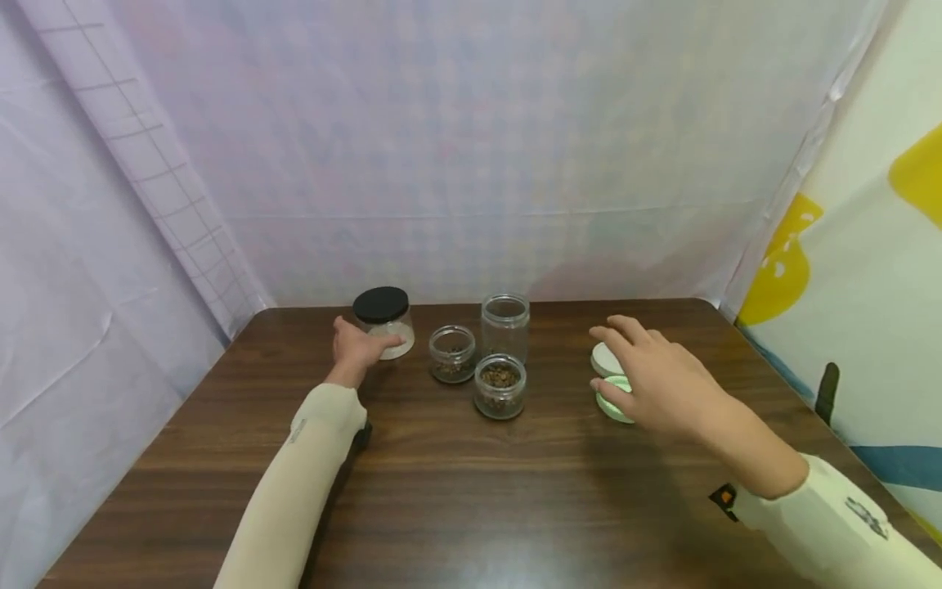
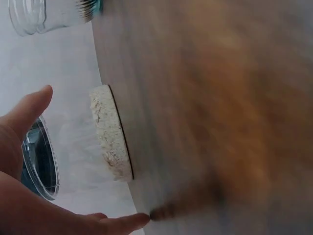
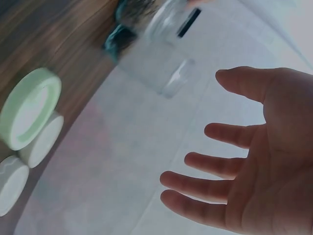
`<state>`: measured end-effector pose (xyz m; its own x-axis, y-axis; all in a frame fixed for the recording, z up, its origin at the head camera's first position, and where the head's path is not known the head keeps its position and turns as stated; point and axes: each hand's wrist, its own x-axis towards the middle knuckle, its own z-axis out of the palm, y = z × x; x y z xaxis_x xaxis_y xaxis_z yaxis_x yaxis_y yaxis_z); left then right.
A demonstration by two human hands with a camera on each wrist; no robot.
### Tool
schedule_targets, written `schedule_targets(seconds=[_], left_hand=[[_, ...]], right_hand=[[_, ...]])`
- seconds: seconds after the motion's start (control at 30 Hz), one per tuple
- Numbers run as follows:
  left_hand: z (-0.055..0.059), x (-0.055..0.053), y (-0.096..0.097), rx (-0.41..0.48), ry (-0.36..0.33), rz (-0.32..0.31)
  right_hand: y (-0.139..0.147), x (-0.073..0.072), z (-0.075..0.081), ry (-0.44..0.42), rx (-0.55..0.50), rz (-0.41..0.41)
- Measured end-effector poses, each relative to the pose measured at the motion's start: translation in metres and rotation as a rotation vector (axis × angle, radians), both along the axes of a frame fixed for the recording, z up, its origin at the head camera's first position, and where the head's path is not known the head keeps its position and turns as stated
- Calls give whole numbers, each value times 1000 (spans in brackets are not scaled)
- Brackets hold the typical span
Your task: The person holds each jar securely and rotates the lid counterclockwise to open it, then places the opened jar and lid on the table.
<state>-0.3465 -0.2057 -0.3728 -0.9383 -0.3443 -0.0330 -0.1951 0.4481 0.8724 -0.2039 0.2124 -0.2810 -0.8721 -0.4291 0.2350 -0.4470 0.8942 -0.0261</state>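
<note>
My left hand (image 1: 357, 348) is at the black-lidded clear jar (image 1: 383, 304), thumb across its front and fingers at its left side. In the left wrist view the thumb and a finger stand spread about the jar, whose pale flaky contents (image 2: 110, 132) fill its bottom; contact cannot be made out. My right hand (image 1: 658, 376) hovers over the right of the table, fingers spread and nothing in them. Below it lie a green lid (image 1: 612, 406) and a white lid (image 1: 603, 360), partly hidden; the right wrist view shows another white lid (image 3: 12, 185).
Between the hands, on the brown table (image 1: 471, 507), stand two short lidless jars, one (image 1: 452, 360) with a little dark content and one (image 1: 500, 401) with brown bits. A taller lidless jar (image 1: 505, 315) stands behind them. A pale curtain (image 1: 471, 164) hangs at the back.
</note>
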Motion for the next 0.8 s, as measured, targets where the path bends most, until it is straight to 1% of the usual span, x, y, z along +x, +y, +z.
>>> schedule_targets(seconds=[0.1,0.2,0.3,0.4,0.47,0.63,0.8], left_hand=[[0,-4,3,-35,-10,4],[2,-8,6,-81,-16,16],[2,-8,9,-128,-32,31],[2,-8,9,-155,-46,36],[2,-7,9,-160,-50,25],[2,-5,8,-132,-41,12],[0,-5,9,-136,-15,20]], right_hand=[[-6,7,3,7,-5,19],[-8,11,4,18,-10,25],[-10,13,4,25,-6,25],[-10,15,2,36,-3,30],[-10,16,2,46,-3,34],[-8,19,2,58,-13,39],[-7,22,2,54,-12,49]])
